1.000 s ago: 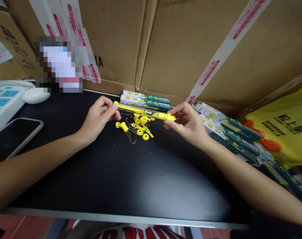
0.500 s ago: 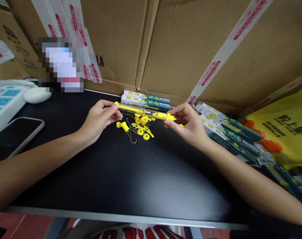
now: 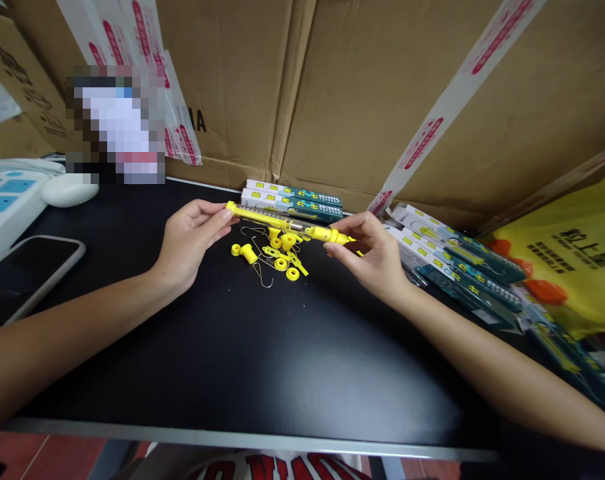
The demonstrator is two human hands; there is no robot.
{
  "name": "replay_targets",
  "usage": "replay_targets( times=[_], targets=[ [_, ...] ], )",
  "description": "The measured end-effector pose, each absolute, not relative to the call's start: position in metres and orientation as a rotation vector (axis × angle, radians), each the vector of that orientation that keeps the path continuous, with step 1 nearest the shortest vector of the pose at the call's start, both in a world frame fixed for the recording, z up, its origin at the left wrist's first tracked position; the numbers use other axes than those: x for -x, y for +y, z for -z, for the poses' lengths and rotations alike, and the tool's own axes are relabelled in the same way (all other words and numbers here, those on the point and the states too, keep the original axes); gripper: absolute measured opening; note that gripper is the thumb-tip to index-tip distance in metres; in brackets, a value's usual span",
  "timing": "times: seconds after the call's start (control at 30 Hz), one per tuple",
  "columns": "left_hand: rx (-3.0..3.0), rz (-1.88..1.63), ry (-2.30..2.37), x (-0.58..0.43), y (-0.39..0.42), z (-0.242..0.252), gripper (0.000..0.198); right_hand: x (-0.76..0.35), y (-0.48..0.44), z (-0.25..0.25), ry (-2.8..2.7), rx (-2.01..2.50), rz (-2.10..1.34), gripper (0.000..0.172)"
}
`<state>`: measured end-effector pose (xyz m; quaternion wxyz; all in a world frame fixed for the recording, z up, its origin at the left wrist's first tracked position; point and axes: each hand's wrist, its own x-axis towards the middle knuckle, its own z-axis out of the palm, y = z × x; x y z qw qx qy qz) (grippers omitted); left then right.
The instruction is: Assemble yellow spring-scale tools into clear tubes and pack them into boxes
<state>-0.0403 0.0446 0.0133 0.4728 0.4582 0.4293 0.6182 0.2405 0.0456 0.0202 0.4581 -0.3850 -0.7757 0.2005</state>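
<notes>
Above the dark tabletop (image 3: 282, 360) a yellow spring scale (image 3: 265, 217) with a clear tube is held nearly level between my two hands. My left hand (image 3: 187, 240) pinches its yellow cap at the left end. On the other side, my right hand (image 3: 370, 250) grips the yellow fitting at the right end with thumb and fingers; part of that end is hidden by the fingers. Just below lie loose parts: a yellow plug (image 3: 249, 253), yellow rings (image 3: 292, 274), a flat yellow piece (image 3: 272, 252) and bent wire hooks (image 3: 264, 277).
Printed spring scale boxes (image 3: 292, 200) stand behind the parts, with more boxes (image 3: 462, 273) to the right beside a yellow bag (image 3: 567, 253). A phone (image 3: 27, 277) and a power strip (image 3: 7, 200) lie at left. Large cardboard boxes (image 3: 352, 100) wall off the back.
Both hands have shifted slightly left with the spring scale. My left fingers have drawn closer together around the cap. The loose parts lie as before.
</notes>
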Motion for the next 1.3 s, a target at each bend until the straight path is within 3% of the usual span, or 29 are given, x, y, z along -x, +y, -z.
replay_targets(
  times=[0.27, 1.07, 1.3],
  targets=[
    [-1.133, -1.493, 1.005, 0.036, 0.042, -0.018, 0.017, -0.236, 0.045, -0.020, -1.730, 0.948, -0.286, 0.020],
    [-1.125, -1.481, 0.980, 0.039, 0.044, -0.018, 0.015, -0.236, 0.042, -0.014, -1.823, 0.881, -0.569, 0.027],
    [-1.118, -1.489, 0.992, 0.039, 0.045, -0.019, 0.013, -0.240, 0.044, -0.018, -1.870, 0.877, -0.216, 0.021]
  ],
)
